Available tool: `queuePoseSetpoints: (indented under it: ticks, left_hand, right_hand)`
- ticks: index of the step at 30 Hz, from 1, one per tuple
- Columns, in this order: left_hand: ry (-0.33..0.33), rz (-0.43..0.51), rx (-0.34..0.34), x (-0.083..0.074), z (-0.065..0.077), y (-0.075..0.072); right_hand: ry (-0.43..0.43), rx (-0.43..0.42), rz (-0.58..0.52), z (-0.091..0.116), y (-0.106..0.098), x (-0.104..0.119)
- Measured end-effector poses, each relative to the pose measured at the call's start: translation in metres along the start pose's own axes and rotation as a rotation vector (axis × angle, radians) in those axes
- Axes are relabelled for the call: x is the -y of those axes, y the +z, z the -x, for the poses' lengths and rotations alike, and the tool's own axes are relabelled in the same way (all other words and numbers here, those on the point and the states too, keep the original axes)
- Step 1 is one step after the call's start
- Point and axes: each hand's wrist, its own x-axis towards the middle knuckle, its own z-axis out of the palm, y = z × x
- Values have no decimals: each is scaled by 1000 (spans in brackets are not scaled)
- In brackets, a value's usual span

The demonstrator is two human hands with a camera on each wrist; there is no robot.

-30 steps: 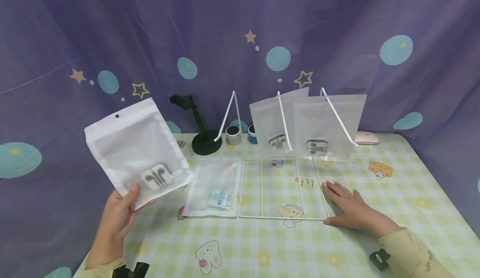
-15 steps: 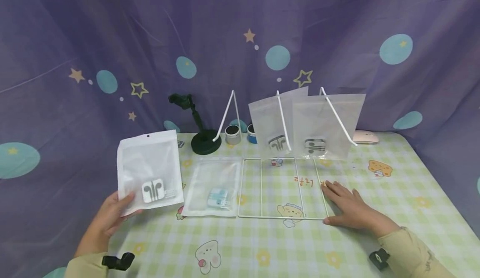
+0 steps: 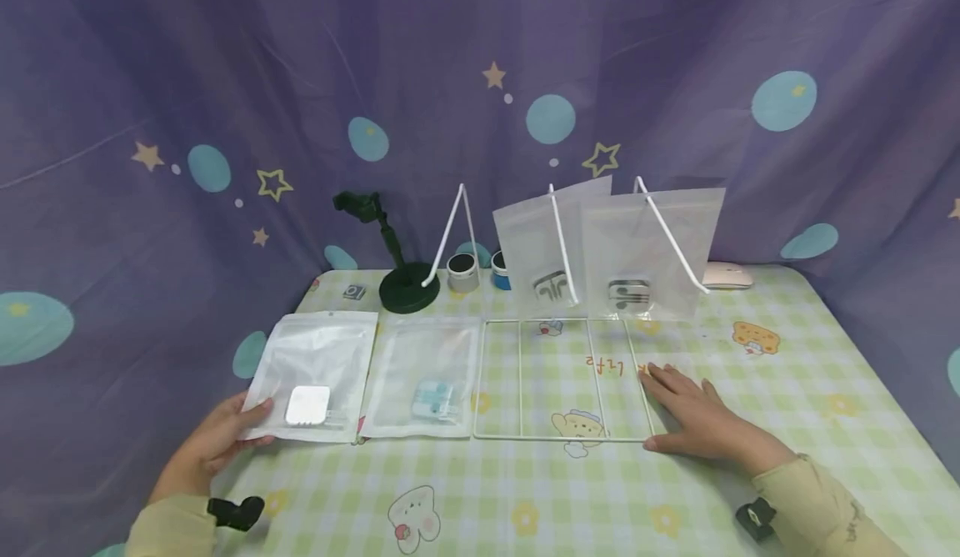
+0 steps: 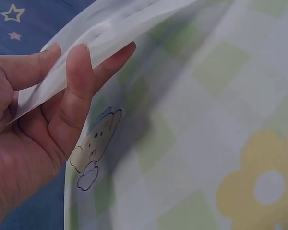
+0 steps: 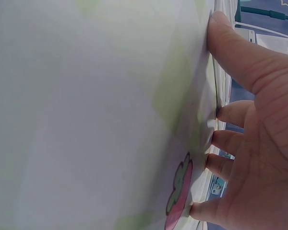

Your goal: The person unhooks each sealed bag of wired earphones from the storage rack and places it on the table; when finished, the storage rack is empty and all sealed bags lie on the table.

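Observation:
With thumb and fingers, my left hand (image 3: 213, 440) pinches the lower left corner of a frosted zip bag (image 3: 318, 348) at the left of the table. A white earphone case shows inside it. In the left wrist view, the held edge of the bag (image 4: 105, 43) is raised off the tablecloth. To its right lies a second frosted bag (image 3: 420, 361) with a light-blue earphone case. My right hand (image 3: 697, 424) rests palm down at the right end of a white wire rack (image 3: 562, 439), fingers spread, fingertips on the cloth. Two more bags, one left (image 3: 525, 240) and one right (image 3: 652, 240), hang from the rack's hooks.
The leftmost hook (image 3: 447, 236) carries no bag. Behind stand a dark green stand (image 3: 408, 290), a grey-white cylinder (image 3: 462, 275) and a partly hidden blue one (image 3: 500, 273). A pink mouse (image 3: 727, 276) lies back right, a small grey item (image 3: 354, 292) back left.
My left hand has lowered the bag from upright to nearly flat, beside the second bag. The case in it now shows a plain white face. My right hand has stayed in place.

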Motion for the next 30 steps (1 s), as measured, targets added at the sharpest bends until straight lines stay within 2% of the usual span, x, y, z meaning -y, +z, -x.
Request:
queuePoseSetpoints:
  ticks: [6, 11, 16, 20, 27, 30]
  left_hand:
    - [10, 17, 33, 5, -7, -1]
    - [-25, 10, 47, 9, -11, 3]
    - [-56, -21, 17, 8, -16, 6]
    - [-54, -63, 4, 7, -20, 6]
    - [-58, -166, -83, 5, -23, 5]
    - [-49, -242, -111, 2, -22, 5]
  right_hand:
    - [3, 2, 3, 0, 0, 0]
    - [8, 8, 0, 0, 0, 1]
    - [13, 11, -3, 0, 0, 2]
    - [12, 9, -6, -1, 0, 1]
    - [12, 13, 2, -1, 1, 0]
    - [14, 16, 1, -1, 0, 1]
